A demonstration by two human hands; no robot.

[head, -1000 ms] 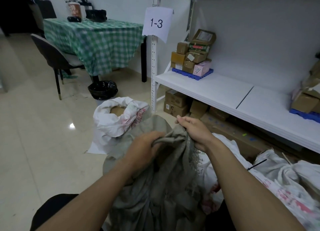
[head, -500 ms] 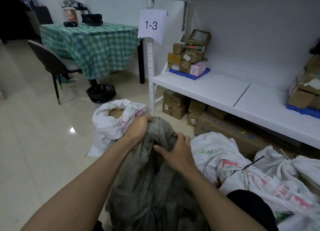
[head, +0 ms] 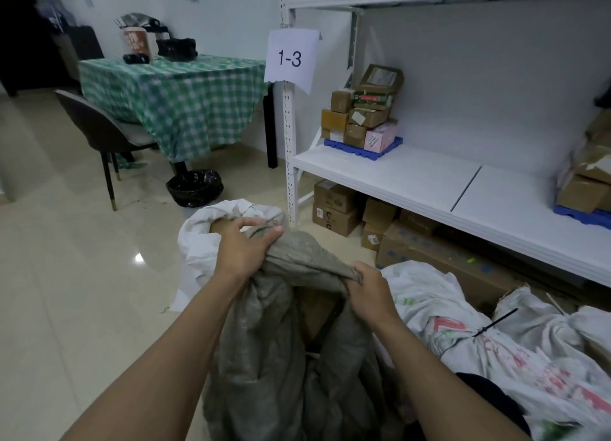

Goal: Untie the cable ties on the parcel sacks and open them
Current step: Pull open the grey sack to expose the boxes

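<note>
Between the two forearms, low in the middle of the view: the grey sack (head: 281, 341) stands on the floor, its mouth partly parted with a dark gap showing inside.
Left hand (head: 243, 245): fingers curled over the far left edge of the sack's rim, gripping a bunch of cloth.
Right hand (head: 370, 291): fingers closed on the near right edge of the rim, pinching a fold.
Step in hand: spreading the mouth, by my reading; no tie shows on this sack.
How to do it well: pull the two edges apart and slightly down, so the rim rolls outward and stays open rather than falling shut.
Grip: take fresh holds opposite each other on the rim; bunched cloth will slip and close the gap.
Contents: something brown shows in the gap; I cannot tell what it is.
Risk: the cloth looks frayed and limp, so a hard tug may tip the sack.
White sack (head: 211, 238): just behind, mouth already open.
Tied sack (head: 496, 358): to the right, a black tie (head: 492, 323) on its neck, likely next.
</note>
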